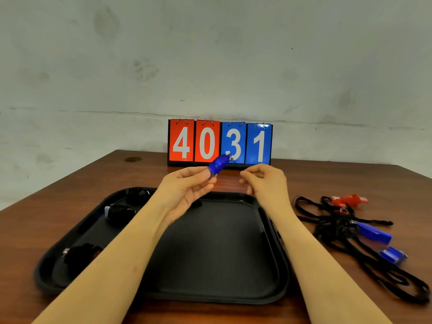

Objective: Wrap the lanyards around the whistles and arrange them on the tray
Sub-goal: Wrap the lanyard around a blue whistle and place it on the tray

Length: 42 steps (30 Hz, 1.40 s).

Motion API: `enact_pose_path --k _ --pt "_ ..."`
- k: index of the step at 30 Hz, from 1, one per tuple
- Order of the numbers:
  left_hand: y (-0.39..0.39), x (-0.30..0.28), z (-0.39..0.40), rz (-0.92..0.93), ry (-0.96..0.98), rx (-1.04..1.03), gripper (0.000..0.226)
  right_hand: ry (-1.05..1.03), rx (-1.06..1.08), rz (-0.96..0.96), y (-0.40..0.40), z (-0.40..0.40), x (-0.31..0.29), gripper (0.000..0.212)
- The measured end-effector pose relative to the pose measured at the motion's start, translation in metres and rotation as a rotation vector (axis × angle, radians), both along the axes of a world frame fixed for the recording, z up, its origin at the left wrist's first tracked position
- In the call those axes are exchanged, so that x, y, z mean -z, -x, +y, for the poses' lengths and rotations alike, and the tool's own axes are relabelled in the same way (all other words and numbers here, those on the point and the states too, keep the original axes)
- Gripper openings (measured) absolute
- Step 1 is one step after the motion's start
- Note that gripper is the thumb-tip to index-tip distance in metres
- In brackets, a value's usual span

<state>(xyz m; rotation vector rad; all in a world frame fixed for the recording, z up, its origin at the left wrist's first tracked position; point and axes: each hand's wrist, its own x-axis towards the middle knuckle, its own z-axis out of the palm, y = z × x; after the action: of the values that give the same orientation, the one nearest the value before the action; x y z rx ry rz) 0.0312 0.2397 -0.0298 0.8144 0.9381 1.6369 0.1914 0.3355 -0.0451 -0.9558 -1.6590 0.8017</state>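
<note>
My left hand [189,185] pinches a blue whistle [218,165] by its mouthpiece and holds it up over the far edge of the black tray [222,253]. A short bit of black lanyard [233,159] runs from the whistle's ring toward my right hand [264,181]. That hand's thumb and fingertips are pinched together just right of the whistle, and the thin cord there is hardly visible. Three whistles wrapped in black cord lie along the tray's left side: wrapped whistle [138,195], wrapped whistle [120,212], wrapped whistle [80,252].
On the table right of the tray lies a tangle of black lanyards [339,226] with a red whistle [350,201] and two blue whistles [374,233], [392,254]. A flip scoreboard [219,143] reading 4031 stands at the far edge against the wall.
</note>
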Motion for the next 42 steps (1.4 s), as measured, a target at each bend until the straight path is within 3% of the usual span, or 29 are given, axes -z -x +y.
enact_pose_path --k 6,10,13,19,23,27,34,42 --pt "0.0 0.004 0.0 0.04 0.006 -0.057 0.018 -0.104 -0.11 -0.308 0.011 -0.014 -0.001 0.008" --pt "0.003 0.008 0.001 0.193 0.013 -0.218 0.016 -0.251 -0.215 -0.509 0.022 -0.029 -0.001 0.009" --pt "0.002 0.011 0.002 0.378 0.029 -0.335 0.014 -0.298 -0.284 -0.555 0.026 -0.037 -0.001 0.015" --pt "-0.002 0.012 0.001 0.755 -0.006 -0.405 0.01 -0.45 -0.26 -0.479 0.02 -0.042 -0.006 0.016" --pt "-0.006 0.012 -0.001 0.884 -0.022 -0.338 0.017 -0.537 -0.2 -0.487 0.017 -0.037 -0.006 0.017" --pt "-0.007 0.012 -0.003 0.859 -0.077 -0.29 0.023 -0.558 -0.158 -0.399 0.013 -0.031 -0.008 0.014" --pt "-0.007 0.013 -0.002 0.826 -0.064 -0.26 0.025 -0.411 -0.138 -0.225 0.008 -0.031 -0.013 0.013" --pt "-0.009 0.01 -0.005 0.92 -0.077 -0.191 0.019 -0.179 -0.222 -0.127 0.001 -0.028 -0.013 0.014"
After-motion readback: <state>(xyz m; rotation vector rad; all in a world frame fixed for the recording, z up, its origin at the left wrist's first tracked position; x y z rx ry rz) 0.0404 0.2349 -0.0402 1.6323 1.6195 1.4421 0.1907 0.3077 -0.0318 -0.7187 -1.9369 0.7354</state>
